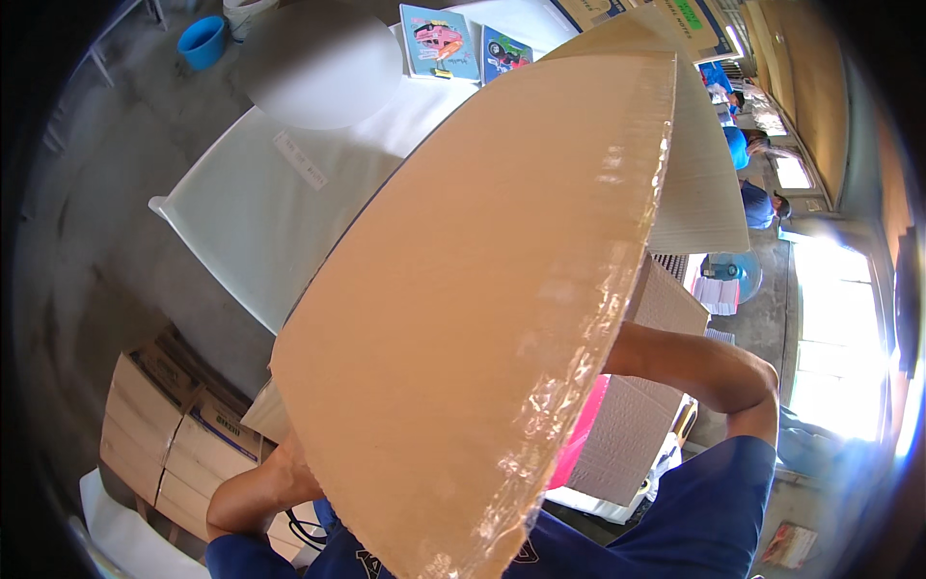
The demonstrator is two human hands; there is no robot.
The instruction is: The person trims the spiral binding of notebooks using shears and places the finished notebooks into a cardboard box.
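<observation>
A large brown cardboard box [463, 289] fills the middle of the view, held up close in front of me and tilted. Shiny clear tape runs down its right edge, and another cardboard flap [699, 183] stands out behind it. My left forearm [256, 494] reaches up to the box's lower left side, where the left hand goes out of sight behind the cardboard. From the right, my bent right arm [699, 367] passes behind the taped edge, so the right hand is hidden too. The fingers of neither hand show.
A white-topped table [280, 203] holds two picture books [441, 43]. Packed cartons [207, 439] stand at lower left, and a blue bucket [202, 42] is on the floor. A pink item [582, 434] and more cardboard [627, 434] lie behind the box. People [757, 203] are farther right.
</observation>
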